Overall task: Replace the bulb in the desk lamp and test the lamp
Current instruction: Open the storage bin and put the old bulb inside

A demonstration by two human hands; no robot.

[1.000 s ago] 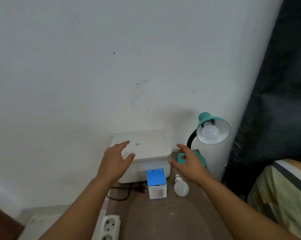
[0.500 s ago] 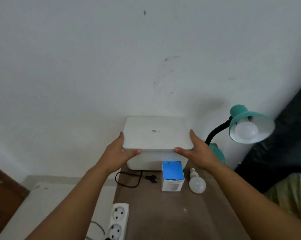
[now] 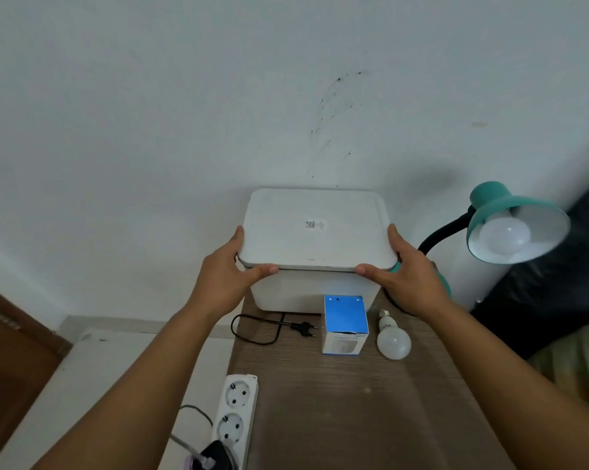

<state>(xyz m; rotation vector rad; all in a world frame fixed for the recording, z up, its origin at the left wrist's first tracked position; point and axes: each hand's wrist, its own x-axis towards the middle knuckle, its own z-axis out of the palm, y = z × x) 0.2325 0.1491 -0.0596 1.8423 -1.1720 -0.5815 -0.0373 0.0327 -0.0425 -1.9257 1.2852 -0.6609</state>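
hands (image 3: pixel 316 283) grip box lid (image 3: pixel 315 228) edges

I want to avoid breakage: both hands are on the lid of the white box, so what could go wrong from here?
1. The loose bulb lies unrestrained on the table just in front of the white box; a nudge from the box or the right hand could send it rolling, perhaps off the edge.
2. The small blue carton stands close against the box and could topple.
3. If the left hand swings the lid rightward, it could hit the lamp.

Scuffed white wall (image 3: pixel 184 113) behind a brown wooden table (image 3: pixel 371 418).
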